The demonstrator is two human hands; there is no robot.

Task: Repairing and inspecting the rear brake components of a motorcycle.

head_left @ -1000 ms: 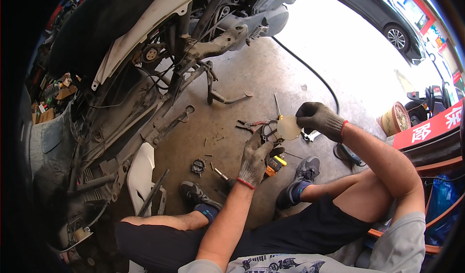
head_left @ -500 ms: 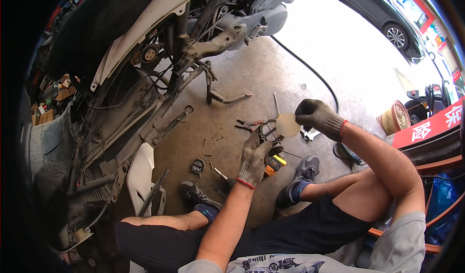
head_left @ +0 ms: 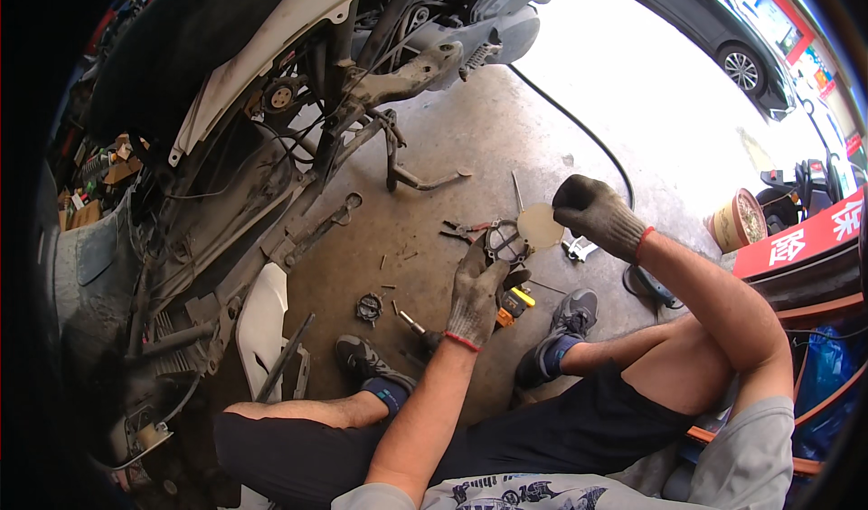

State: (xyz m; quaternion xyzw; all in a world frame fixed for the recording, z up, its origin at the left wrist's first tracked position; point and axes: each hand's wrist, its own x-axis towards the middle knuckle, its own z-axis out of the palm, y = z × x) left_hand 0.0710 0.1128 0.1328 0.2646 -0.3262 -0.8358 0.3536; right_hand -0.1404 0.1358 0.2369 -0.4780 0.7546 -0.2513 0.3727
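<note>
My left hand (head_left: 477, 300), in a dark work glove with red cuff, is closed on a round spoked metal housing (head_left: 506, 237). My right hand (head_left: 597, 214), gloved alike, pinches the edge of a thin translucent pale disc (head_left: 538, 227) beside and slightly above that housing. Behind them on the floor lie red-handled pliers (head_left: 455, 229), a screwdriver (head_left: 515, 193) and a silver air tool (head_left: 579, 250). Below the housing are a yellow-and-orange tool (head_left: 514, 304), a dark round part (head_left: 369, 307) and a rod-like tool (head_left: 411, 323).
A partly dismantled scooter (head_left: 398, 76) fills the left side, with a white panel (head_left: 267, 316) near my left leg. A black hose (head_left: 579, 121) crosses the floor (head_left: 434, 139). A plant pot (head_left: 732, 221), red sign (head_left: 796, 239) and parked car (head_left: 723, 49) are at right.
My right hand has risen slightly, raising and tilting the pale disc's edge away from the housing. My left hand has stayed almost still.
</note>
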